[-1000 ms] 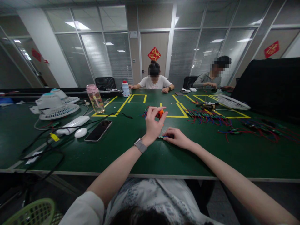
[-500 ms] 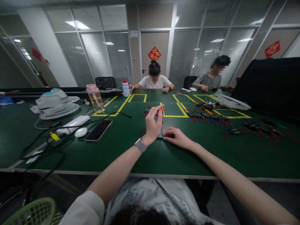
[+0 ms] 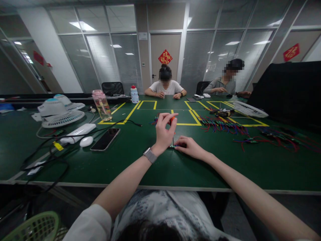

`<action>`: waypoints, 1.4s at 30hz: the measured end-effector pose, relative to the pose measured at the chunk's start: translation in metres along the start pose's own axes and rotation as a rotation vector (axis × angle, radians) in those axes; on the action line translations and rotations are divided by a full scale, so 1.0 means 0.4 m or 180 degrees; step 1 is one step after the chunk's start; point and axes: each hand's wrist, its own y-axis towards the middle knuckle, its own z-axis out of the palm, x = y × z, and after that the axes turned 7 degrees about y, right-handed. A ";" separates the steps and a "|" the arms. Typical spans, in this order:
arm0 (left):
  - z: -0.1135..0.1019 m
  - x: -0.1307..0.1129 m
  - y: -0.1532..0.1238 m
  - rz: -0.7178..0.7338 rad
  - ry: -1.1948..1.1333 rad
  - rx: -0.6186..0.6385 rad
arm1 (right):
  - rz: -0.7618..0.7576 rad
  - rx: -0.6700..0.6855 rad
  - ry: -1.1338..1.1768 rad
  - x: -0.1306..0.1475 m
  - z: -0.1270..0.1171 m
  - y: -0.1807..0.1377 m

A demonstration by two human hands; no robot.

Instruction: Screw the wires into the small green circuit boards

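My left hand [image 3: 165,131] is closed around the orange handle of a screwdriver [image 3: 173,140], which stands upright with its thin shaft pointing down. The shaft's tip meets a small green circuit board [image 3: 172,146] lying on the green table. My right hand [image 3: 189,147] pinches the board's right end, where blue wires show between the fingers. Most of the handle is hidden behind my left fingers. Just beyond my left hand lies a small bunch of red and blue wires [image 3: 155,119], partly covered by it.
Several wired boards [image 3: 223,124] lie in a row at right, with more wired boards [image 3: 281,137] beyond. On the left are a phone [image 3: 105,139], a white mouse [image 3: 86,141], a drink bottle [image 3: 102,105], cables and fans [image 3: 62,115]. Two people sit across the table.
My left fingers have shifted slightly on the screwdriver handle, index finger now stretched further right. My right hand keeps its place. The person opposite has drawn one hand inward.
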 end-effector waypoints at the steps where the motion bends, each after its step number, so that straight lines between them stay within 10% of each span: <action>1: -0.001 -0.001 0.001 -0.0002 -0.0052 0.0021 | 0.0007 0.0004 0.0002 0.000 0.000 0.000; 42: 0.003 0.006 0.003 -0.0030 -0.0031 -0.0036 | 0.0026 0.0010 -0.0004 0.007 -0.003 -0.001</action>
